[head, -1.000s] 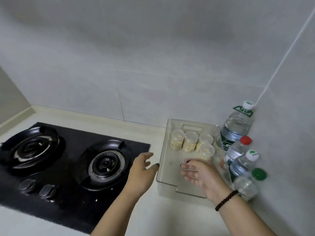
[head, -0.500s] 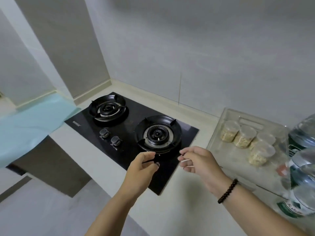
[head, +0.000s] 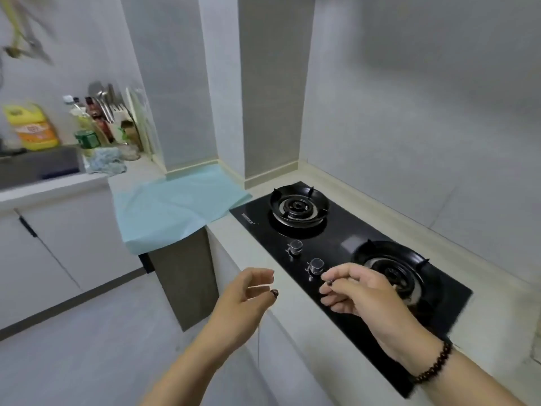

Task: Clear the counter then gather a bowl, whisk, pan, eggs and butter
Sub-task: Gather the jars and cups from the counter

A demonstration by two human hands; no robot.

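Counter lying beside black hob, blue sheet covering its far end; clearing step seemingly ending. Left hand and right hand hovering, fingers loosely curled, holding nothing. Bowl, whisk, pan, eggs, butter showing nowhere; next move calling for locating them

Two-burner stove set in counter at right; cloth on counter left of it; bottles far left beside sink.
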